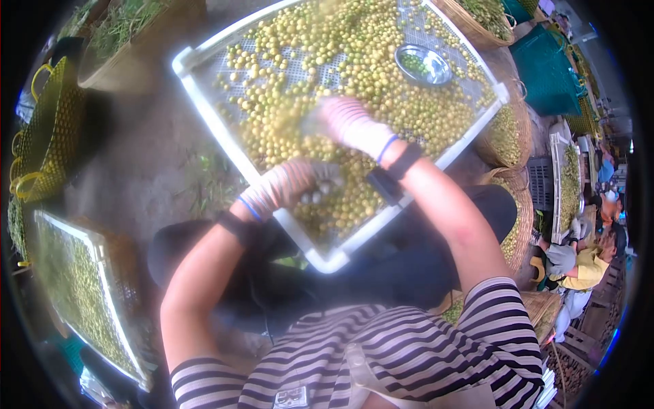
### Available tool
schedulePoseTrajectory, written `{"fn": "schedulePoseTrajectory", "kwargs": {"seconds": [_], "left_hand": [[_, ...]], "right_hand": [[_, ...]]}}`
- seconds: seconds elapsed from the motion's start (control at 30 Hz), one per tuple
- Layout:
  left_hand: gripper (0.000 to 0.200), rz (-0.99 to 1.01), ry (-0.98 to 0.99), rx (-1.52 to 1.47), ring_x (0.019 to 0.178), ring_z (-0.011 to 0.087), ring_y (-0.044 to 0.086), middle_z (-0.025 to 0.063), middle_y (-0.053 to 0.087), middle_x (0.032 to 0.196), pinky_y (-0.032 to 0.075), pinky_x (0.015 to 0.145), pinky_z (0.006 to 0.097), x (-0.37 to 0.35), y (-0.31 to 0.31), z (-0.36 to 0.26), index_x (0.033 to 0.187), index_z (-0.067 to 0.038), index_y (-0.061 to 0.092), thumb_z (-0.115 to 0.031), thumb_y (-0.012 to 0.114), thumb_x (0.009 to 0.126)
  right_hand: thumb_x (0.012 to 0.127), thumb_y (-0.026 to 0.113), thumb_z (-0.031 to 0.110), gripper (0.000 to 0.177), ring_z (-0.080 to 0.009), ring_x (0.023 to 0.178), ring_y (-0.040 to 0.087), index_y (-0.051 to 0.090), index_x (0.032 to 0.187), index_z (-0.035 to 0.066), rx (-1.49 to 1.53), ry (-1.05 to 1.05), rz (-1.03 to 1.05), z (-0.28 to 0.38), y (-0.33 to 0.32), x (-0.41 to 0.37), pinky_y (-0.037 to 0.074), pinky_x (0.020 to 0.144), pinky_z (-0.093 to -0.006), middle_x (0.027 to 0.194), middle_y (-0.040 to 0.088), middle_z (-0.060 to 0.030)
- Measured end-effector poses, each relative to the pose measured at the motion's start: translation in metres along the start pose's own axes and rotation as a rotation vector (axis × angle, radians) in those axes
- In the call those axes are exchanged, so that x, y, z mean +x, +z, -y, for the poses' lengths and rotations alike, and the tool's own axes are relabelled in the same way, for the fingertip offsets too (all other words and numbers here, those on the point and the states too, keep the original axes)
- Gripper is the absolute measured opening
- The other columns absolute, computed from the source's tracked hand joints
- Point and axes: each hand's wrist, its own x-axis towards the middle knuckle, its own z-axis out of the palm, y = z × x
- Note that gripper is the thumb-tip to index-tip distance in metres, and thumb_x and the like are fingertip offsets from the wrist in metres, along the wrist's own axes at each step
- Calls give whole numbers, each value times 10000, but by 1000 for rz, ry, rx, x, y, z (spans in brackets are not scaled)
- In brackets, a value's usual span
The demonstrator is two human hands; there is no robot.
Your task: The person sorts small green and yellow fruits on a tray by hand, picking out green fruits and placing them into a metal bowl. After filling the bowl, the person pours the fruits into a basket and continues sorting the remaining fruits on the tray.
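Observation:
A white-framed mesh tray (225,142) stands before me, spread with small round yellow-green fruits (381,88). Over the near left part of it, my gloved left hand (296,184) rests at the fruits with its fingers curled; what they hold, if anything, is hidden. My gloved right hand (347,124) is over the middle of the fruits, its fingers smeared by motion. A round metal bowl (424,64) with a few greener fruits sits in the tray's far right part.
Another framed tray of fruits (78,279) is at the lower left. Yellow woven baskets (44,129) stand at the left, with a teal basket (545,68) at the upper right. Full wicker baskets (507,136) line the right side. A person (587,266) sits at the far right.

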Motion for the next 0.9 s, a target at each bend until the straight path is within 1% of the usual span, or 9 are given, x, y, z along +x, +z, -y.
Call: {"fn": "schedulePoseTrajectory", "kwargs": {"seconds": [0.17, 0.27, 0.37, 0.4, 0.5, 0.6, 0.67, 0.8, 0.9], "left_hand": [[302, 109, 190, 170, 502, 36, 471, -45, 567, 642, 344, 433, 175, 15, -6, 33, 978, -41, 645, -285, 477, 919], [256, 90, 26, 43, 565, 29, 485, -49, 582, 701, 369, 459, 170, 21, -16, 37, 1011, -39, 631, -211, 464, 920], [239, 94, -26, 75, 637, 16, 488, -55, 604, 797, 418, 513, 171, 10, -7, 28, 1061, -89, 624, -69, 472, 877], [287, 117, 254, 461, 679, 19, 502, -52, 615, 837, 449, 551, 180, 14, -14, 39, 1084, -92, 618, -14, 470, 850], [361, 102, 405, 651, 721, 27, 514, -50, 621, 877, 472, 591, 188, 6, -7, 37, 1110, -81, 603, 55, 479, 800], [392, 107, 329, 621, 723, 43, 530, -37, 618, 863, 477, 593, 195, 8, -3, 31, 1117, -71, 595, 79, 500, 767], [388, 115, -10, 117, 729, 51, 540, -31, 610, 837, 480, 596, 196, 11, 0, 27, 1110, -75, 598, 84, 503, 769], [214, 53, -121, -78, 642, 50, 520, -32, 565, 739, 435, 515, 186, 13, 5, 26, 1043, -61, 619, -118, 457, 914], [255, -27, -96, -256, 571, 72, 496, -26, 544, 696, 370, 449, 187, 10, 12, 22, 952, -50, 612, -250, 455, 932]], "right_hand": [[877, 433, 221, 276, -268, 749, 646, 644, 981, 77, -163, 116, 174, 8, -3, 4, 523, 656, -393, 843, 654, -148], [716, 586, 66, 259, -304, 851, 644, 664, 963, 63, -45, 154, 232, 0, -6, -6, 517, 732, -399, 923, 653, -167], [744, 553, 82, 350, -285, 890, 635, 655, 1054, 207, 129, 249, 263, -2, -24, -24, 501, 784, -395, 962, 655, -121], [752, 539, 88, 394, -289, 883, 632, 628, 1107, 234, 114, 189, 267, -11, -17, -23, 499, 787, -392, 970, 651, -121], [765, 535, 122, 417, -300, 884, 624, 591, 1158, 252, 141, 223, 254, -17, -18, -30, 496, 790, -397, 984, 644, -123], [788, 551, 175, 350, -289, 877, 627, 605, 1132, 207, 104, 260, 228, -12, -24, -31, 497, 779, -396, 971, 645, -119], [792, 565, 194, 333, -288, 879, 627, 609, 1122, 196, 126, 204, 128, -7, -21, -25, 497, 779, -398, 970, 646, -118], [809, 595, 274, 297, -289, 829, 622, 631, 1049, 103, 87, 31, 2, 9, -4, -2, 486, 785, -374, 937, 644, -137], [823, 565, 283, 262, -297, 839, 623, 646, 963, 77, 36, 50, 188, 19, -10, 8, 490, 784, -383, 966, 640, -152]]}}
